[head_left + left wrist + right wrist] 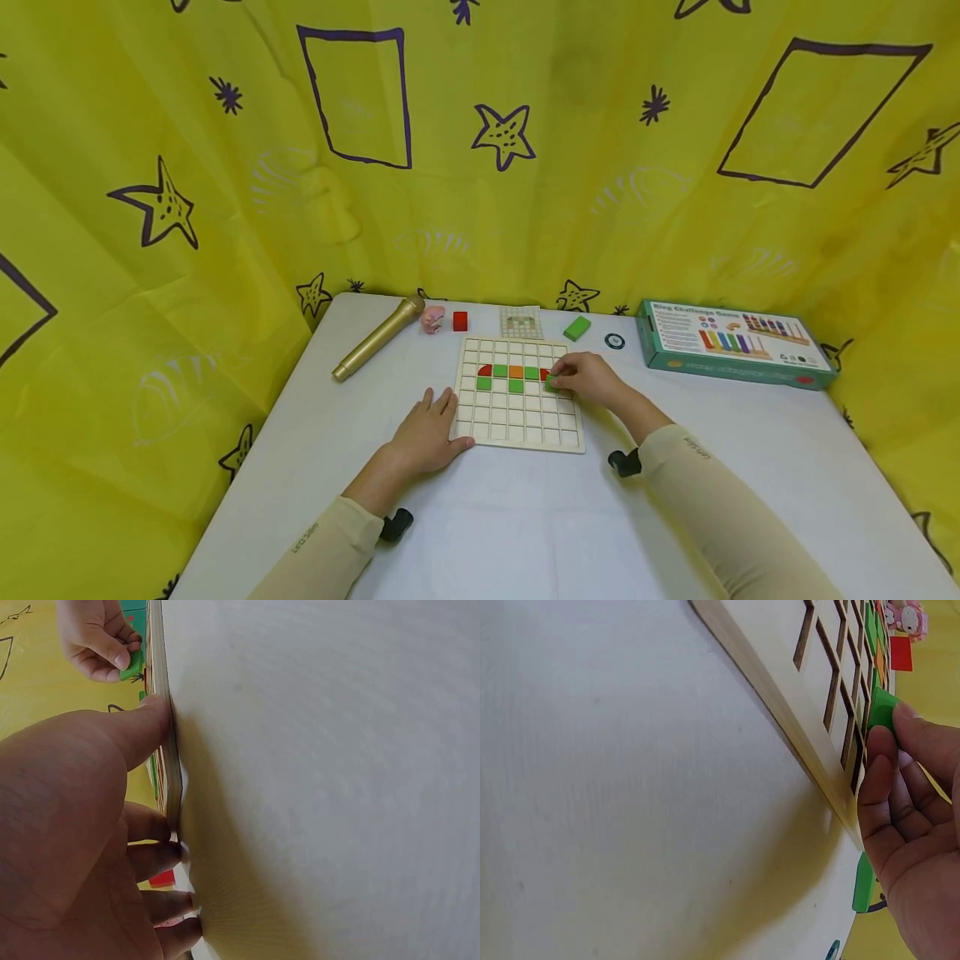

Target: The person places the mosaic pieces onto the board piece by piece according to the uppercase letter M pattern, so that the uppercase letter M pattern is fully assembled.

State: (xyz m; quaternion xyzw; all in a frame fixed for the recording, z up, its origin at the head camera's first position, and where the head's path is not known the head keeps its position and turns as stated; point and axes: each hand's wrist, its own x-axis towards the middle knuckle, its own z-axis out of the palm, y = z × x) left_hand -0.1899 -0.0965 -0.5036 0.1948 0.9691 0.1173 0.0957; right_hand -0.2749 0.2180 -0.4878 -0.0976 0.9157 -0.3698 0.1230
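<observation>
A wooden grid board (525,425) lies flat on the white table, with red, green and orange blocks set in some of its squares. Between thumb and fingers my right hand (590,379) pinches a green block (883,707) over the board's right side, just below the red block at the row's end. My left hand (426,435) rests at the board's lower left corner, fingers spread along the left edge. In the left wrist view, the thumb (146,724) of that hand touches the board's side.
Behind the board lie a red block (461,321), a small pattern card (521,333), a green block (577,327) and a round disc (615,341). A gold microphone (378,337) and a pink figure (432,319) are at left, a boxed ring game (738,343) at right.
</observation>
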